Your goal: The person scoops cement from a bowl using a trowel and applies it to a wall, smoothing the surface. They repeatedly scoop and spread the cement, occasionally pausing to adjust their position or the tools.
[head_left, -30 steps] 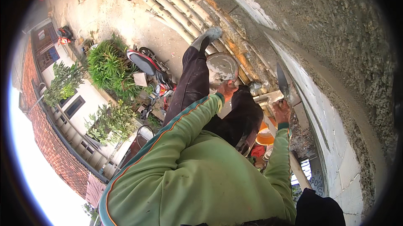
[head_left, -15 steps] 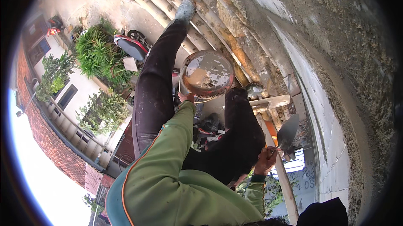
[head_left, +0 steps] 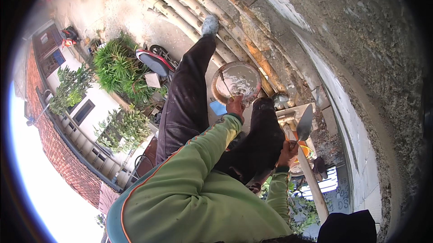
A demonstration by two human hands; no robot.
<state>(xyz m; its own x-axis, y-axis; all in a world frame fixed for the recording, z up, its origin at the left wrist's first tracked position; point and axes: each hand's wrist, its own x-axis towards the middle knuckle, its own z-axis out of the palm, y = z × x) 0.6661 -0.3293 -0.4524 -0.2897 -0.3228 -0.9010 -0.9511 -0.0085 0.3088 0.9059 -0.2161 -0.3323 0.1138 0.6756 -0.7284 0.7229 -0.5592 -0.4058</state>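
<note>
One leaf-shaped metal trowel [head_left: 305,124] is filling the right hand's [head_left: 287,153] grip; the left hand [head_left: 236,108], grip unclear, is overlapping a round, slurry-filled bucket's [head_left: 215,90] near rim beside bamboo poles [head_left: 263,60].

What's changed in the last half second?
The left hand moved rightward along the round, crusted bucket of wet grey mix, to its near side. The right hand moved forward, closer to the bucket, carrying the pointed grey metal trowel. The trowel stays gripped.

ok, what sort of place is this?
Probably an outdoor building site: bamboo poles laid side by side like scaffolding, a wall partly coated in rough grey render, and a trowel in the right hand.
</note>
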